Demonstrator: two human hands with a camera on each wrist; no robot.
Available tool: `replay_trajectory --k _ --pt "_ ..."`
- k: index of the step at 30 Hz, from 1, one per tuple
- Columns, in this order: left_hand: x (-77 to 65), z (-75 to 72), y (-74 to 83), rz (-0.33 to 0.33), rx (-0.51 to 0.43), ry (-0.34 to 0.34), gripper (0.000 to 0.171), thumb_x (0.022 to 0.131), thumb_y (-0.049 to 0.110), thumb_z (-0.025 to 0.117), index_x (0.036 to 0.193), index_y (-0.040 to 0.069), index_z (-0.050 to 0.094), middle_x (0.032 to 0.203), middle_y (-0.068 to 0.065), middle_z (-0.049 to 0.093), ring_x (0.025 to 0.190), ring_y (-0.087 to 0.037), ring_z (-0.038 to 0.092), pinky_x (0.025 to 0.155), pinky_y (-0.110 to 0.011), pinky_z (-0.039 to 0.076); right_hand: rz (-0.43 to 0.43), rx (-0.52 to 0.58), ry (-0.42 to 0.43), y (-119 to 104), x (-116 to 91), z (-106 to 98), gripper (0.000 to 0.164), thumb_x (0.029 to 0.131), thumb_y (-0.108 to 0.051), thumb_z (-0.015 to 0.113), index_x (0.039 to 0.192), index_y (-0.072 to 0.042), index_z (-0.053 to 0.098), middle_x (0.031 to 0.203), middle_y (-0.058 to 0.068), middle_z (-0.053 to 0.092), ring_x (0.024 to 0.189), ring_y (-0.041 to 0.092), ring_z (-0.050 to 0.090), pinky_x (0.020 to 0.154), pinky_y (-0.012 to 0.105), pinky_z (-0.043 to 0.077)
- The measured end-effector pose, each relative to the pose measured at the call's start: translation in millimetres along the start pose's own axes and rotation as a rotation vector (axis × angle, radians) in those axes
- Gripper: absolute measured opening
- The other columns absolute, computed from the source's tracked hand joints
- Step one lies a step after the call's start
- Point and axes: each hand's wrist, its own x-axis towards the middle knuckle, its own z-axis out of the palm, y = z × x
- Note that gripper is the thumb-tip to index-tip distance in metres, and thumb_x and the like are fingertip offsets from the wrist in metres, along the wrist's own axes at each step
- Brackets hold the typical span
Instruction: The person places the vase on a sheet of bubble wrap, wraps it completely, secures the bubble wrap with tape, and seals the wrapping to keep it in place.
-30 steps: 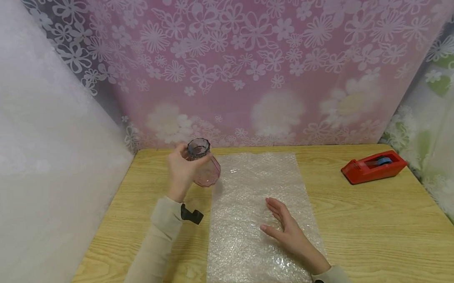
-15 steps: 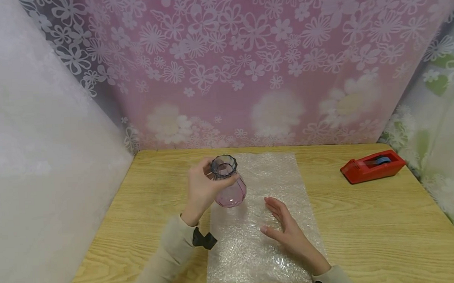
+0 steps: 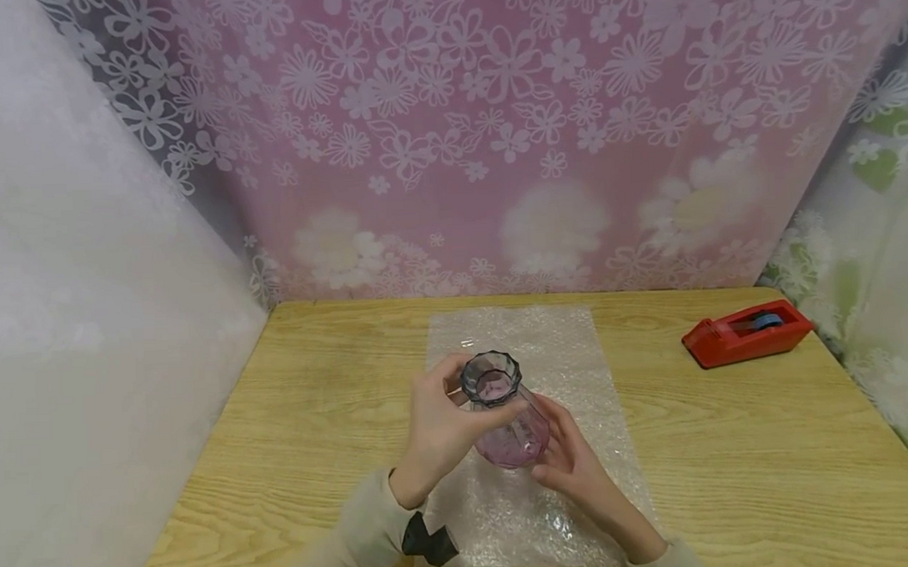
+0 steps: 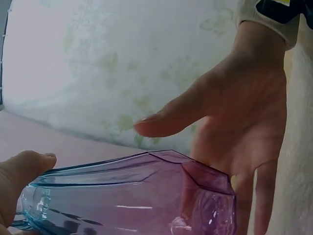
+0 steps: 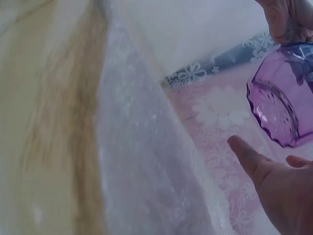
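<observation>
A faceted glass vase [image 3: 514,440], smoky blue at the neck and pink-purple toward the base, is held tilted over a sheet of bubble wrap [image 3: 531,339]. My left hand [image 3: 444,426] grips it around the neck, just under the scalloped rim. In the left wrist view the vase [image 4: 127,196] lies nearly sideways, its base pointing at my right hand [image 4: 244,112]. That right hand [image 3: 581,471] is held with thumb and fingers spread, right beside the base. The right wrist view shows a gap between the right fingertips and the purple base [image 5: 276,115].
A red tape dispenser [image 3: 749,336] with a blue-cored roll stands at the right rear of the wood-grain table [image 3: 315,388]. Flowered curtains [image 3: 434,151] hang behind the table and along both sides.
My left hand has carried the vase rightward and toward me, from the wrap's left edge to over its middle, beside my right hand. The right hand has barely moved.
</observation>
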Motion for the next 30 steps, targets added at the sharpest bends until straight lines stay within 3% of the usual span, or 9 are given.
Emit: replay_trajectory --k 4,15,20,26,30 --pt "-7.7 7.9 1.3 -0.007 -0.055 0.013 0.046 0.07 0.02 0.091 0.11 0.011 0.069 0.1 -0.004 0.07 0.092 -0.026 0.069 0.079 -0.038 0.057 -0.024 0.028 -0.017 -7.7 1.0 4.6 0.074 0.097 -0.009 0.062 0.156 -0.005 0.016 0.157 0.001 0.03 0.139 0.014 0.039 0.106 0.032 0.04" --pt "-21.4 14.6 0.7 0.016 -0.152 0.038 0.045 0.072 0.013 0.09 0.112 0.009 0.068 0.103 -0.006 0.069 0.093 -0.026 0.069 0.079 -0.041 0.057 -0.041 0.058 0.094 -11.6 -4.2 6.4 0.068 0.092 -0.008 0.069 0.15 -0.012 0.034 0.145 0.001 0.046 0.128 0.016 0.051 0.099 0.034 0.047" --pt "-25.0 9.2 3.8 0.015 -0.191 0.007 0.051 0.074 0.009 0.088 0.119 0.008 0.065 0.109 -0.008 0.069 0.097 -0.024 0.068 0.079 -0.038 0.057 -0.068 0.053 0.15 -18.7 -4.6 10.7 0.067 0.087 0.001 0.069 0.146 -0.012 0.04 0.139 0.004 0.05 0.121 0.018 0.056 0.094 0.035 0.05" --pt "-30.6 -0.9 1.0 0.093 -0.256 -0.079 0.054 0.078 0.001 0.082 0.127 0.009 0.059 0.119 -0.011 0.068 0.109 -0.028 0.065 0.084 -0.038 0.056 -0.054 -0.023 0.182 -35.7 -3.7 11.9 0.073 0.083 0.009 0.071 0.147 -0.003 0.038 0.138 0.007 0.049 0.12 0.019 0.055 0.091 0.034 0.053" --pt "-35.6 -6.6 -2.7 0.102 -0.227 -0.11 0.055 0.079 0.002 0.082 0.129 0.01 0.058 0.121 -0.013 0.066 0.113 -0.028 0.063 0.087 -0.036 0.054 -0.037 -0.074 0.179 -43.7 -5.3 9.2 0.077 0.08 0.012 0.071 0.147 0.001 0.034 0.136 0.009 0.049 0.118 0.02 0.055 0.088 0.036 0.054"
